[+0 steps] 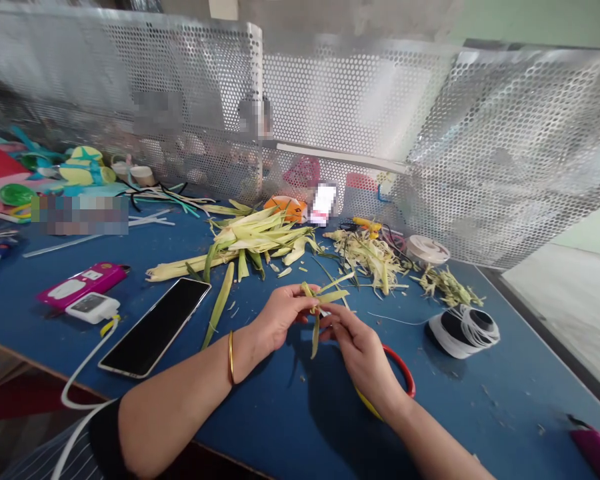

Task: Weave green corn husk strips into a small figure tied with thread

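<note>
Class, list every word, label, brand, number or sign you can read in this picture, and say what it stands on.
No text can be read with certainty.
Magenta case: pale label, too blurred.
White device: grey display, too small.
Orange packet: dark marking, unreadable.
Lit screen: pixelated.

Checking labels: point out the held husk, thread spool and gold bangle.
Held husk [315, 340]: head view, hanging end.
Thread spool [454, 343]: head view, wound white thread.
Gold bangle [231, 359]: head view, outer band.
</note>
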`<action>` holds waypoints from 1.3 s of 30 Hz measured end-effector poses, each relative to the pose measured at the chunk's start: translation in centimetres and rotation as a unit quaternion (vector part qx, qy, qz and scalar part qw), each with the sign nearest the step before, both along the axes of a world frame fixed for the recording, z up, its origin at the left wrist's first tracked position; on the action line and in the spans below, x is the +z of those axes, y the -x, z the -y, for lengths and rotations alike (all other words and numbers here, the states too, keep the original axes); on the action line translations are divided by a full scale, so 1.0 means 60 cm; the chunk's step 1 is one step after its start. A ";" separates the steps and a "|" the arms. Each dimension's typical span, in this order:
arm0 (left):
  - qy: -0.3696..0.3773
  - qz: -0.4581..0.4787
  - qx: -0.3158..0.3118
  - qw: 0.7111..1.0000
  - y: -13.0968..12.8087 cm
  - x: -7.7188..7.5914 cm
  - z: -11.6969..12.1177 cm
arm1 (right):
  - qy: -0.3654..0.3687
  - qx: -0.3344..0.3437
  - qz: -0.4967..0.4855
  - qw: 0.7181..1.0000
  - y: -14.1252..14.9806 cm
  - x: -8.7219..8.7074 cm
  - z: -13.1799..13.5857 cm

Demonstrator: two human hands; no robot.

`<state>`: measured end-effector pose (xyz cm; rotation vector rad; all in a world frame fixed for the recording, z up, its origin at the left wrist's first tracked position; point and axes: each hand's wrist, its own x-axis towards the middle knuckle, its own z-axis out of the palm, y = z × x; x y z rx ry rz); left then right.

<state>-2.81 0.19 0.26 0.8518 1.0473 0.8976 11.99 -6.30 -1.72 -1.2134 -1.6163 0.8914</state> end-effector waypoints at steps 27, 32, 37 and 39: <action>-0.039 -0.040 -0.209 0.976 -0.008 0.008 0.027 | -0.080 -0.217 0.351 0.907 -0.023 0.013 -0.008; -0.047 -0.035 -0.194 0.979 -0.013 0.003 0.030 | -0.047 -0.208 0.356 0.910 -0.016 0.007 -0.007; -0.078 -0.071 -0.138 0.985 -0.020 -0.001 0.033 | 0.003 -0.213 0.330 0.920 -0.019 0.012 -0.010; -0.082 -0.076 -0.110 0.988 -0.019 -0.001 0.028 | 0.013 -0.190 0.303 0.934 -0.026 0.020 -0.011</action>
